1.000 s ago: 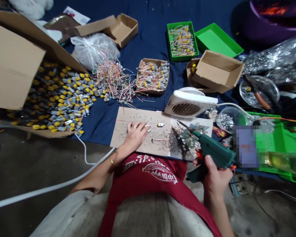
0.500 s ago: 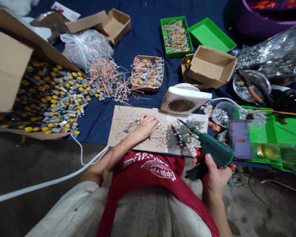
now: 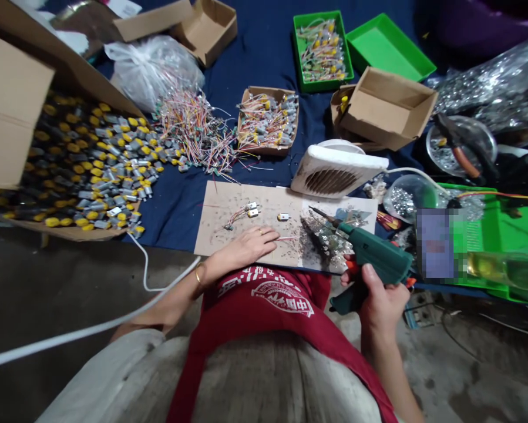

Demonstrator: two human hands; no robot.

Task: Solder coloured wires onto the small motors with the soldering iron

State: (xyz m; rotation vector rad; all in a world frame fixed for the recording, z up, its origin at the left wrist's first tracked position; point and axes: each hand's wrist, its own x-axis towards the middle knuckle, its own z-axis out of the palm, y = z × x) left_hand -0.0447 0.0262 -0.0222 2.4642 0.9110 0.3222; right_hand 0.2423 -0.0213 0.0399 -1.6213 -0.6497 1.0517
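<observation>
My left hand lies low over the cardboard sheet, its fingers stretched out. A thin red-and-white wire lies at its fingertips; whether they touch it I cannot tell. Beyond the hand, two small motors lie side by side with wires trailing left. Another small motor lies alone to their right. My right hand is wrapped around the grip of a green soldering gun. Its thin tip points up and left over the dark-speckled paper.
A white vent fan stands behind the sheet. At left, a large carton holds many motors, beside a heap of wires. Behind are a small box of wired motors and a green tray. A white cable crosses at left.
My left hand has moved off the motors, toward me and slightly left, to the wire; the lone motor is now uncovered. The soldering gun stays nearly in place. The view has shifted slightly.
</observation>
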